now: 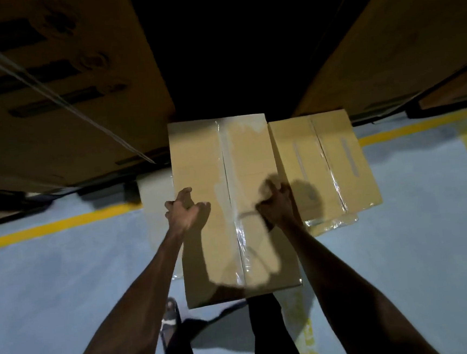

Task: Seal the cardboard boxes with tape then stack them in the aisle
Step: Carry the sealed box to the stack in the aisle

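Taped boxes (pixel 324 163) on blue floor (pixel 66 276)

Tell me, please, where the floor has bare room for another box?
Bare blue floor lies left of the near box, below the yellow line, and right of the second box. Between the tall cartons it is crowded.

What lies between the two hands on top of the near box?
In the head view, the box's taped centre seam runs between the left hand and right hand.

bare forearms (pixel 141 297), dark trousers (pixel 272 342), sandal (pixel 170 318)
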Action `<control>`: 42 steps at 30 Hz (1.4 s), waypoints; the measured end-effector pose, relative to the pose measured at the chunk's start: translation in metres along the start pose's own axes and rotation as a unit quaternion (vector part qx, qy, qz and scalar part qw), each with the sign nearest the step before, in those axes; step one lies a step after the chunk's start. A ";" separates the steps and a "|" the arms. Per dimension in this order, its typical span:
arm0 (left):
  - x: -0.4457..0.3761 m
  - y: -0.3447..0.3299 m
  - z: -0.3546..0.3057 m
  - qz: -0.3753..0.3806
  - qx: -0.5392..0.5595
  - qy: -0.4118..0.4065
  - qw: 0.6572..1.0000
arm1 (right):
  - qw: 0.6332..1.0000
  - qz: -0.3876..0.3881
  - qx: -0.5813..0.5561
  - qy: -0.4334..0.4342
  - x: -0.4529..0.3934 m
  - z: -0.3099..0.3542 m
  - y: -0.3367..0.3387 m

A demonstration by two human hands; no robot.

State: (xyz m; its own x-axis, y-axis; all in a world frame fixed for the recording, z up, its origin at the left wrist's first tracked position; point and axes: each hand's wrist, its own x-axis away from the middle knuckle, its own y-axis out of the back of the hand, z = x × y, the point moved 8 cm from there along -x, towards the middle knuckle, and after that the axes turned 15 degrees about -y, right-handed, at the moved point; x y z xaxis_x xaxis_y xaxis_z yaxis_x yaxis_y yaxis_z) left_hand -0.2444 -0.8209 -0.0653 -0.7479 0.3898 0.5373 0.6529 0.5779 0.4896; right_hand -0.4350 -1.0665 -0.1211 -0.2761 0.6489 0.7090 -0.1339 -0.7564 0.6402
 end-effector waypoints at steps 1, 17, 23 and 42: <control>-0.014 -0.015 0.001 0.001 0.001 0.011 1.000 | 1.000 0.012 -0.012 0.002 -0.018 0.000 0.004; -0.095 -0.132 0.034 0.070 -0.155 0.014 0.985 | 0.997 -0.002 0.022 0.076 -0.130 -0.015 0.012; -0.024 -0.125 0.009 0.099 -0.107 -0.008 0.989 | 0.992 0.041 0.064 0.100 -0.032 -0.005 0.027; 0.329 0.136 0.164 -0.085 0.154 0.003 0.984 | 0.938 0.160 0.176 0.251 0.399 0.078 -0.178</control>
State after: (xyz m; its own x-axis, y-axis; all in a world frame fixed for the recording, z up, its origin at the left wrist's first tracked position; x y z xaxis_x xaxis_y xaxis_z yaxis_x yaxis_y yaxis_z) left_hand -0.4216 -0.4966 0.0657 -0.8419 0.2643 0.4705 0.4501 0.8250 0.3418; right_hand -0.4476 -0.6669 0.0711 -0.6736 0.2061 0.7098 0.3301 -0.7753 0.5384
